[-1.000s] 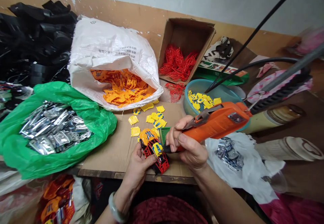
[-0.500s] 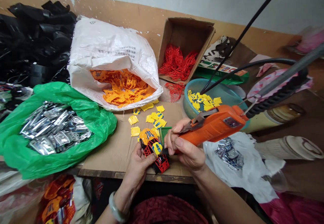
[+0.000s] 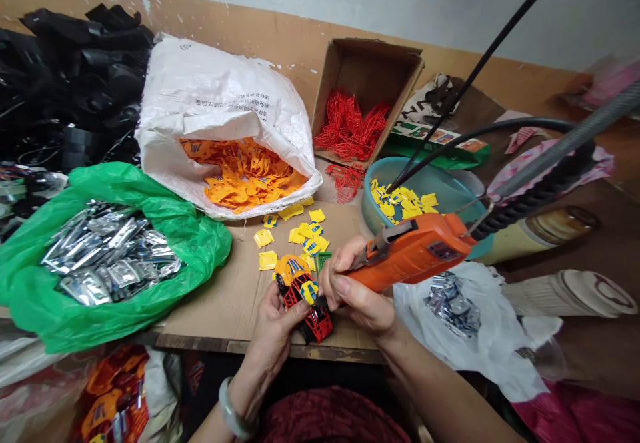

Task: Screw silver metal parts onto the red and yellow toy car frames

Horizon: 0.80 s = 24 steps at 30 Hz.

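Note:
My left hand (image 3: 273,328) grips a small toy car (image 3: 305,299) made of red, orange and yellow plastic parts, just above the front edge of the cardboard sheet (image 3: 235,289). My right hand (image 3: 357,293) is wrapped round the front of an orange power screwdriver (image 3: 415,249), whose tip meets the toy car. A black hose and a coiled cable run from the tool up to the right. Loose yellow pieces (image 3: 300,229) lie on the cardboard just beyond the car.
A green bag of silver parts (image 3: 107,249) lies at left, a white sack of orange parts (image 3: 240,169) behind the cardboard, a carton of red parts (image 3: 357,113) at the back, a teal bowl of yellow pieces (image 3: 440,186) at right, and a white bag of silver parts (image 3: 453,303) by my right wrist.
My right hand and the orange screwdriver have shifted left and slightly down, closing onto the toy car. My left hand and the car have barely moved.

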Available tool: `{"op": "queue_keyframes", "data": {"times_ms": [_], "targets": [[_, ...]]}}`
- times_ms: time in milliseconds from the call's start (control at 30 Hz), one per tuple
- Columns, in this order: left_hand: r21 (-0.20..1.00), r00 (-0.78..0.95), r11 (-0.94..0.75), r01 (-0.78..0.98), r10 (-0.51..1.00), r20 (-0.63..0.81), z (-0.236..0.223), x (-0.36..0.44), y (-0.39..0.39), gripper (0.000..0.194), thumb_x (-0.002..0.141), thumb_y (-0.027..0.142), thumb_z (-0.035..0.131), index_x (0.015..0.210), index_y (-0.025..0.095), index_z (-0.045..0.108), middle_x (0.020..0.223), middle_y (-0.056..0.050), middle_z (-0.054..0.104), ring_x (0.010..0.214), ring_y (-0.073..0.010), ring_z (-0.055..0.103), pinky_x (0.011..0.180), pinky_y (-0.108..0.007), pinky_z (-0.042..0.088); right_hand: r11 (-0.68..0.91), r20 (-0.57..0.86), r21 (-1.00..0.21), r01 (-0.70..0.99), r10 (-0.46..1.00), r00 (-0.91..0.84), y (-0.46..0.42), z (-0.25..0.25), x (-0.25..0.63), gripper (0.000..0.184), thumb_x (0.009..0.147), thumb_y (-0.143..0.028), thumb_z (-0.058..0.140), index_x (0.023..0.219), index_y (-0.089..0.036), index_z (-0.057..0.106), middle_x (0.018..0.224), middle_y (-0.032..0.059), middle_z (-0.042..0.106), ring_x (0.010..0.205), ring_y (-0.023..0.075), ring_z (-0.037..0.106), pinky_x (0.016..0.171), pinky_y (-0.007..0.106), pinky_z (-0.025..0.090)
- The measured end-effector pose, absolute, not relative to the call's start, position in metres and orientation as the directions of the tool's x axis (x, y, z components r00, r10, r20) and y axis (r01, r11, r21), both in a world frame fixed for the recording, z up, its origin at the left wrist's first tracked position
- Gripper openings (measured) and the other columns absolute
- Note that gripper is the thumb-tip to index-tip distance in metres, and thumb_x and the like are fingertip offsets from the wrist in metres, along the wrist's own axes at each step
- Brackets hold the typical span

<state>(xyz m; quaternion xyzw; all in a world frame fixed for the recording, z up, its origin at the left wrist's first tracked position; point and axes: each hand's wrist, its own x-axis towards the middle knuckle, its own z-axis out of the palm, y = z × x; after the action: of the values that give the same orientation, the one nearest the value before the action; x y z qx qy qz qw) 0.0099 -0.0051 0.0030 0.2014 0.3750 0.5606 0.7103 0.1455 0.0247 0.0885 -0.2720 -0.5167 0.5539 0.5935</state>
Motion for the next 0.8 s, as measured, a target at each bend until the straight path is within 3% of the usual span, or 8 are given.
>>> {"op": "queue_keyframes", "data": {"times_ms": [200, 367, 500, 633, 733, 800], "targets": [[0.711, 0.1, 0.273, -0.648, 0.956, -0.276, 0.004, 0.01, -0.005, 0.059, 0.064, 0.028, 0.094, 0.116, 0.018, 0.067, 0.115, -0.01, 0.075, 0.107, -0.0274, 0.069, 0.099, -0.04, 0.051, 0.229, 0.294, -0.915, -0.331, 0.942, -0.163, 0.026, 0.084, 0.144, 0.029, 0.084, -0.042, 0.077, 0.09, -0.026, 0.053, 0.064, -0.0072, 0.05, 0.047, 0.0122, 0.052, 0.054, 0.029, 0.048], [0.731, 0.091, 0.263, -0.63, 0.959, -0.267, 0.002, 0.01, -0.007, 0.061, 0.064, 0.027, 0.094, 0.117, 0.018, 0.067, 0.115, -0.01, 0.075, 0.106, -0.0261, 0.069, 0.099, -0.039, 0.051, 0.183, 0.284, -0.893, -0.41, 0.937, -0.202, 0.028, 0.088, 0.143, 0.026, 0.085, -0.039, 0.075, 0.092, -0.026, 0.054, 0.06, -0.0088, 0.05, 0.042, 0.0101, 0.048, 0.049, 0.026, 0.045], [0.776, 0.048, 0.228, -0.588, 0.968, -0.248, 0.006, 0.001, -0.004, 0.063, 0.062, 0.026, 0.095, 0.118, 0.017, 0.067, 0.112, -0.01, 0.076, 0.1, -0.0248, 0.07, 0.094, -0.037, 0.054, 0.237, 0.299, -0.873, -0.426, 0.951, -0.082, 0.034, 0.097, 0.147, 0.021, 0.086, -0.034, 0.073, 0.098, -0.024, 0.058, 0.054, -0.01, 0.05, 0.043, 0.0102, 0.049, 0.052, 0.026, 0.048], [0.782, 0.018, 0.198, -0.591, 0.973, -0.232, 0.017, -0.022, -0.004, 0.064, 0.066, 0.029, 0.094, 0.123, 0.017, 0.067, 0.117, -0.013, 0.075, 0.103, -0.027, 0.071, 0.095, -0.039, 0.055, 0.303, 0.282, -0.94, -0.156, 0.948, 0.145, 0.047, 0.103, 0.16, 0.029, 0.083, -0.032, 0.077, 0.105, -0.023, 0.061, 0.067, -0.006, 0.061, 0.053, 0.0134, 0.059, 0.056, 0.028, 0.052], [0.78, -0.023, 0.164, -0.604, 0.975, -0.223, 0.023, -0.039, -0.01, 0.067, 0.067, 0.034, 0.093, 0.126, 0.016, 0.067, 0.123, -0.017, 0.074, 0.113, -0.0322, 0.069, 0.101, -0.042, 0.052, 0.321, 0.346, -0.938, 0.132, 0.888, 0.301, 0.054, 0.101, 0.166, 0.042, 0.078, -0.033, 0.081, 0.115, -0.021, 0.063, 0.1, 0.0047, 0.07, 0.087, 0.022, 0.069, 0.083, 0.038, 0.057], [0.779, -0.094, 0.131, -0.613, 0.967, -0.237, 0.027, -0.048, -0.016, 0.065, 0.068, 0.036, 0.092, 0.125, 0.017, 0.069, 0.123, -0.017, 0.075, 0.114, -0.0342, 0.069, 0.101, -0.043, 0.052, 0.369, 0.429, -0.903, 0.221, 0.806, 0.408, 0.051, 0.094, 0.164, 0.055, 0.08, -0.033, 0.078, 0.13, -0.021, 0.058, 0.124, 0.0109, 0.065, 0.111, 0.0275, 0.065, 0.1, 0.046, 0.052]]}}
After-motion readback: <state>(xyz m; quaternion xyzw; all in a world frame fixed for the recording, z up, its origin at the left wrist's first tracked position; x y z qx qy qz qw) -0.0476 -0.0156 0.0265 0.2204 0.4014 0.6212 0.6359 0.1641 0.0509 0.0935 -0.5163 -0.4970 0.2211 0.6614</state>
